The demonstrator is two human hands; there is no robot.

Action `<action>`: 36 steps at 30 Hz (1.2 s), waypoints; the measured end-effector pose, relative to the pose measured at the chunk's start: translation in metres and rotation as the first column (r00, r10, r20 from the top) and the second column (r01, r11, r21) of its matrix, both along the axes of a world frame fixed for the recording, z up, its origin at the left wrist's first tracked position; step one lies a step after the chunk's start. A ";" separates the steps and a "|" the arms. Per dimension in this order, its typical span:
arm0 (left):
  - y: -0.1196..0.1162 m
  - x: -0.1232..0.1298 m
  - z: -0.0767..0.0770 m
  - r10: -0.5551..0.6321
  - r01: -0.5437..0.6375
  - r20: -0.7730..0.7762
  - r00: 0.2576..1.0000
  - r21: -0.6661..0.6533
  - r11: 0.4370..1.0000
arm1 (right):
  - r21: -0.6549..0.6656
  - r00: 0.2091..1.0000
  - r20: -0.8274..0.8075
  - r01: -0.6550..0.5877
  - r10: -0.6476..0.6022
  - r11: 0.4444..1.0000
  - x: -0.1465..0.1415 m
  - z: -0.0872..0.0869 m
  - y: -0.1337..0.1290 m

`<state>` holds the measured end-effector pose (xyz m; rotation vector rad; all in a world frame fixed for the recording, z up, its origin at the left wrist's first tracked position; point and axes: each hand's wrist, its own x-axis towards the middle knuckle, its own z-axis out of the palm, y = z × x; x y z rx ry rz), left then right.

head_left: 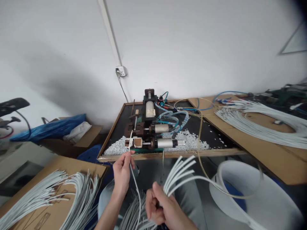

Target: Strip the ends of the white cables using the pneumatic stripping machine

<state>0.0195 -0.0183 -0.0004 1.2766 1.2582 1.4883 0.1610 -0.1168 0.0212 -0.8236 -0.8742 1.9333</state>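
Pinched between the fingers of my left hand [122, 167] is a single white cable [136, 183]. Its upper end reaches into the jaws of a pneumatic machine [137, 142], and its lower part trails down toward my lap. My right hand [161, 204] is closed around a bundle of white cables [176, 174], whose cut ends fan out up and to the right. More grey-white cables [134, 212] lie across my lap below both hands. The machine has silver cylinders [165, 142] and blue air hoses [178, 119].
White scraps [193, 140] litter the black, wood-edged bench [216, 152] around the machine. Cable bundles [79, 191] rest on cardboard at left; a large coil [263, 123] lies on cardboard at right. A white tub [217, 188] stands at lower right. A yellowish hose [200, 140] hangs past the bench edge.
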 end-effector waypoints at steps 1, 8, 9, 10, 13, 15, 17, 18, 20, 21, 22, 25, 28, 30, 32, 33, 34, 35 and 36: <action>-0.003 -0.001 0.006 -0.049 0.051 -0.071 0.996 0.020 0.999 | -0.020 0.999 0.006 -0.045 0.045 0.999 0.001 0.001 0.001; -0.037 0.005 0.046 -0.617 0.657 -0.372 0.693 -0.026 0.753 | -0.051 0.878 -0.100 -0.474 0.467 0.879 -0.005 -0.026 0.007; -0.040 0.006 0.048 -0.664 0.680 -0.285 0.691 -0.055 0.731 | -0.061 0.860 -0.124 -0.505 0.495 0.861 -0.007 -0.029 0.006; -0.042 0.006 0.048 -0.700 0.700 -0.194 0.687 -0.084 0.709 | -0.070 0.845 -0.154 -0.527 0.513 0.847 -0.008 -0.031 0.005; -0.042 0.004 0.045 -0.746 0.736 -0.067 0.663 -0.125 0.665 | -0.110 0.840 -0.259 -0.516 0.476 0.850 -0.011 -0.032 0.000; -0.039 0.001 0.041 -0.776 0.763 -0.071 0.627 -0.146 0.630 | -0.141 0.865 -0.303 -0.456 0.400 0.879 -0.014 -0.031 -0.001; -0.036 -0.002 0.038 -0.783 0.768 -0.056 0.619 -0.165 0.619 | -0.161 0.915 -0.301 -0.326 0.268 0.932 -0.017 -0.030 0.001; -0.035 -0.003 0.036 -0.770 0.756 -0.039 0.637 -0.163 0.634 | -0.162 0.941 -0.285 -0.233 0.181 0.959 -0.019 -0.031 0.002; -0.033 -0.003 0.032 -0.708 0.701 0.003 0.706 -0.139 0.699 | -0.148 0.971 -0.238 -0.036 -0.001 0.988 -0.024 -0.032 0.005; -0.032 -0.002 0.030 -0.670 0.668 0.036 0.741 -0.128 0.733 | -0.136 0.974 -0.211 0.053 -0.081 0.989 -0.026 -0.034 0.006; -0.031 -0.001 0.028 -0.637 0.642 0.080 0.767 -0.124 0.757 | -0.121 0.971 -0.184 0.129 -0.149 0.984 -0.028 -0.035 0.008; -0.030 0.003 0.020 -0.563 0.598 0.228 0.795 -0.139 0.789 | -0.063 0.957 -0.108 0.263 -0.269 0.963 -0.033 -0.039 0.009; -0.029 0.008 0.016 -0.504 0.562 0.295 0.811 -0.155 0.813 | -0.016 0.938 -0.032 0.346 -0.346 0.938 -0.035 -0.040 0.008; -0.027 0.009 0.017 -0.441 0.489 0.266 0.857 -0.151 0.859 | 0.021 0.900 0.057 0.432 -0.433 0.901 -0.034 -0.039 0.009; -0.023 0.009 0.018 -0.357 0.386 0.212 0.910 -0.115 0.915 | 0.031 0.844 0.124 0.522 -0.521 0.853 -0.032 -0.037 0.012; -0.020 0.008 0.018 -0.314 0.336 0.201 0.928 -0.089 0.938 | 0.017 0.817 0.130 0.564 -0.561 0.825 -0.031 -0.035 0.014; -0.016 0.007 0.018 -0.278 0.296 0.202 0.939 -0.065 0.953 | -0.011 0.796 0.112 0.599 -0.595 0.800 -0.030 -0.034 0.015; -0.011 0.005 0.017 -0.250 0.266 0.213 0.945 -0.051 0.963 | -0.042 0.778 0.083 0.627 -0.623 0.778 -0.028 -0.033 0.016; -0.006 0.004 0.016 -0.230 0.247 0.227 0.946 -0.048 0.968 | -0.067 0.765 0.053 0.644 -0.642 0.762 -0.027 -0.032 0.016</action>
